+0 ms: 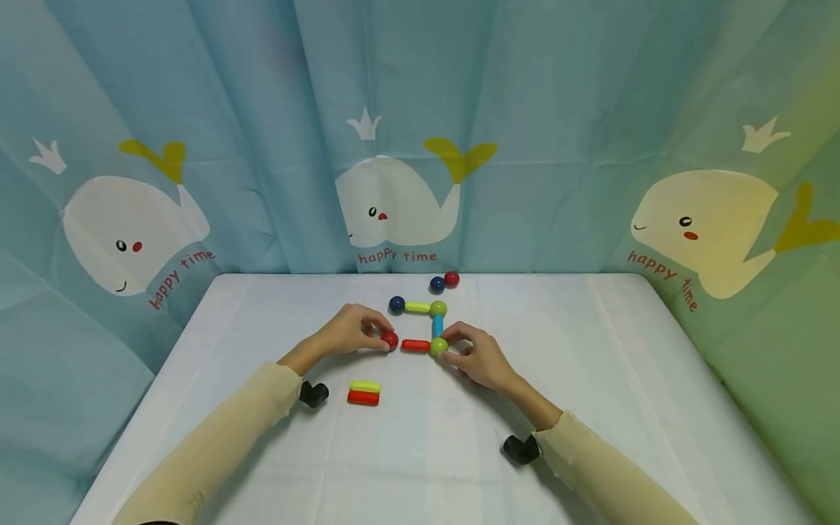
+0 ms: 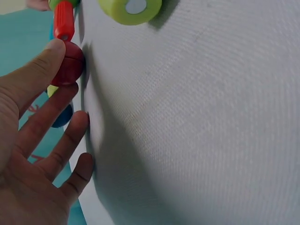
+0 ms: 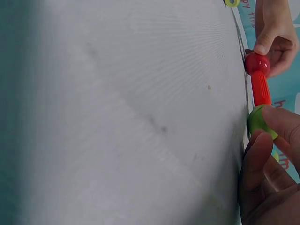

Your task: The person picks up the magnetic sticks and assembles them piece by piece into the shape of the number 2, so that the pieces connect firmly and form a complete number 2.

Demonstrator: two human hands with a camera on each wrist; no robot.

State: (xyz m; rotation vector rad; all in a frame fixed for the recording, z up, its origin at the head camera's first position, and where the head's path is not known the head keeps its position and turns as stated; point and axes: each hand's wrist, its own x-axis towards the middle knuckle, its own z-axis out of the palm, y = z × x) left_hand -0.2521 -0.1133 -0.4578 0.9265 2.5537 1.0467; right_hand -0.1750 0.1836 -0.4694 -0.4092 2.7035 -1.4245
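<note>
My left hand (image 1: pixel 351 329) pinches a red ball (image 1: pixel 390 340) between thumb and fingertips, the other fingers spread in the left wrist view. Just right of that ball lies a red rod (image 1: pixel 416 345), a narrow gap between them in the head view. The rod's right end meets a green ball (image 1: pixel 439 348), which my right hand (image 1: pixel 482 359) grips with thumb and fingers. From there a blue rod (image 1: pixel 437 326) runs back to a second green ball (image 1: pixel 438 308). A yellow-green rod (image 1: pixel 417 308) links that one to a dark blue ball (image 1: pixel 397 305) on the left.
Another dark blue ball (image 1: pixel 437 285) and a red ball (image 1: pixel 452 278) sit together near the table's back edge. A loose yellow rod (image 1: pixel 364 386) and red rod (image 1: pixel 364 398) lie side by side at front left. A whale-print curtain (image 1: pixel 558 146) hangs behind the white table (image 1: pixel 590 350).
</note>
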